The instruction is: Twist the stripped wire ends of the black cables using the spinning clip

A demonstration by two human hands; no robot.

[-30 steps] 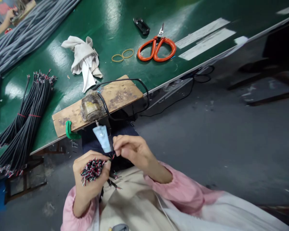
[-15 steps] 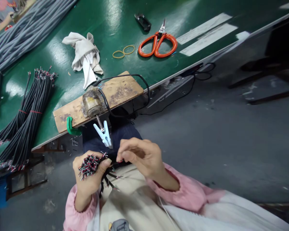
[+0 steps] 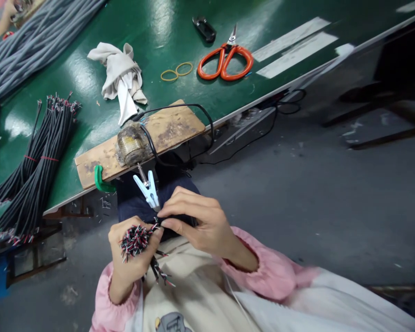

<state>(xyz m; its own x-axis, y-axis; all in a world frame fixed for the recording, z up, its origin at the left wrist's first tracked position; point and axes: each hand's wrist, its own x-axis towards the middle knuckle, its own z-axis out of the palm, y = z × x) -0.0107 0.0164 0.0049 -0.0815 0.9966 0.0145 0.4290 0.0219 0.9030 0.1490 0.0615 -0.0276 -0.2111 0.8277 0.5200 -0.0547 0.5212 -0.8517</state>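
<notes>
Wrapped round a bundle of black cables, my left hand shows their red, white and black wire ends facing up. My right hand pinches at the wire ends beside my left thumb, its thumb and forefinger nearly together. Just above the hands, a light blue clothespin sits on the shaft of a small motor. The motor is fixed to a wooden board at the table edge. More cable ends hang out below my left hand.
On the green table lie orange-handled scissors, a black tool, rubber bands, a white cloth, tied black cable bundles and grey cables. A green clamp grips the board. Another person's hand shows top left.
My right hand has moved left and closed in on the wire ends at my left thumb. My left hand, with the bundle, has shifted slightly right.
</notes>
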